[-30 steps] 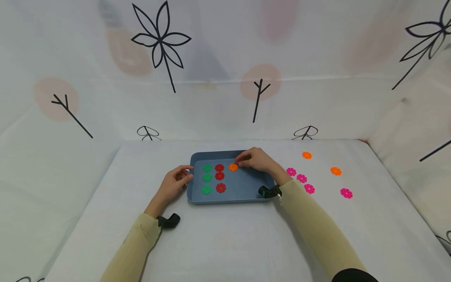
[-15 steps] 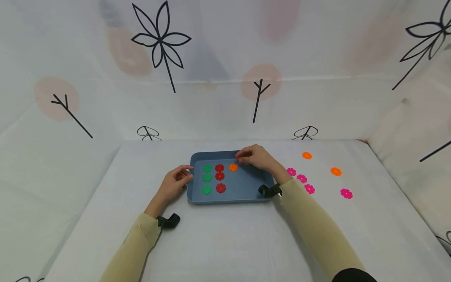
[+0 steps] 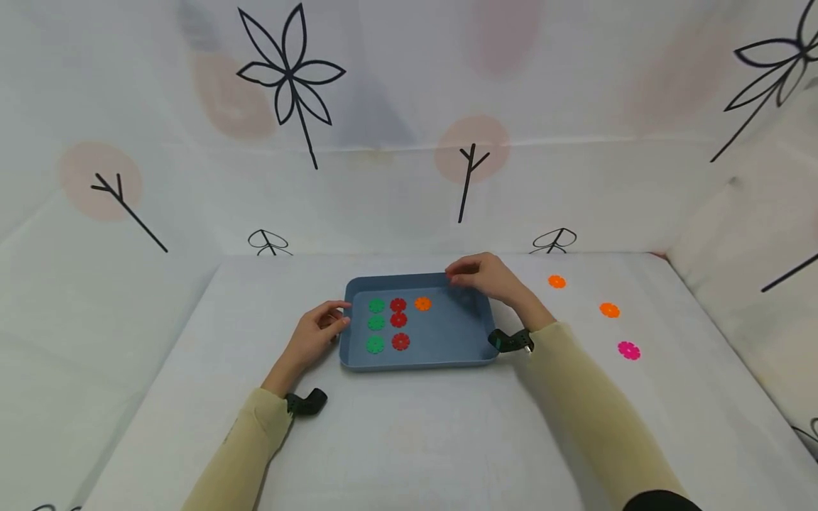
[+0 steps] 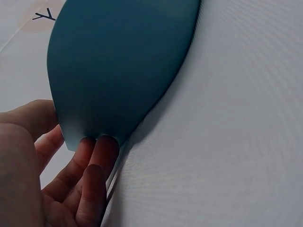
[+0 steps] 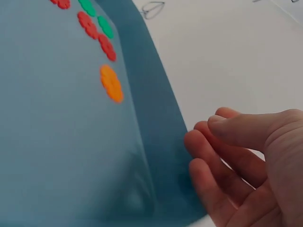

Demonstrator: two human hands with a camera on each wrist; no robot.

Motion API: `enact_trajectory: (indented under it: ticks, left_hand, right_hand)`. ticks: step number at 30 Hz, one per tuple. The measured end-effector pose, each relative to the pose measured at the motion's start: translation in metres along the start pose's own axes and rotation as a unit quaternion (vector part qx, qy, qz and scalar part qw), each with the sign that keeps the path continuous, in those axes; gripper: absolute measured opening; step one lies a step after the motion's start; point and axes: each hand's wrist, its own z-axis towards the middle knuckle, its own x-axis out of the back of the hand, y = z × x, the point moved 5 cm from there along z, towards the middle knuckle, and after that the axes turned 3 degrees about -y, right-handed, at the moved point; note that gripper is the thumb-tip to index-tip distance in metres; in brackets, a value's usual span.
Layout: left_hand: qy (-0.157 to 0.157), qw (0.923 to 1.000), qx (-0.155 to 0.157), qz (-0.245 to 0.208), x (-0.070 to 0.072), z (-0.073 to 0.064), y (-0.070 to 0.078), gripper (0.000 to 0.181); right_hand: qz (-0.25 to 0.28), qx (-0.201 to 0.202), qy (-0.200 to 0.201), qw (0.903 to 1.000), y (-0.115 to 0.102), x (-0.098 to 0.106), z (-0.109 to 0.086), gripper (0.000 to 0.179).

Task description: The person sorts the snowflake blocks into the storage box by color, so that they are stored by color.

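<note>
A blue-grey tray (image 3: 441, 341) lies on the white table in the head view. At its left end my left hand (image 3: 313, 332) holds the rim; in the left wrist view fingertips (image 4: 105, 149) press the outer wall, while another finger passes behind the edge. My right hand (image 3: 486, 275) hovers at the far right rim, its fingers loosely bent and nothing visible between them. Inside the tray lie green flower-shaped discs (image 3: 375, 322) in a left column, red flower-shaped discs (image 3: 399, 320) beside them, and one orange flower-shaped disc (image 5: 111, 83) at the top of a third column.
Right of the tray, on the table, lie two loose orange discs, a far one (image 3: 557, 282) and a nearer one (image 3: 610, 310), plus a pink disc (image 3: 629, 350). The right sleeve (image 3: 588, 397) covers part of the table there. A patterned cloth wall (image 3: 396, 199) stands behind.
My right hand has moved away from the orange disc, rightward and back toward the tray's far rim. Its forearm now hides several pink discs seen earlier. The left hand stays put.
</note>
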Motion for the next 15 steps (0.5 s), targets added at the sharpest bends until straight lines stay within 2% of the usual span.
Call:
enact_trajectory:
  ticks: [7, 15]
  left_hand:
    - [0.0, 1.0, -0.002, -0.001, 0.0, 0.0, 0.0, 0.033]
    - [0.001, 1.0, -0.002, -0.001, 0.0, 0.0, 0.0, 0.033]
  right_hand:
    - [-0.033, -0.044, 0.045, 0.9975, 0.028, 0.034, -0.023, 0.025]
    - [-0.035, -0.097, 0.081, 0.9914, 0.068, 0.074, -0.062, 0.032]
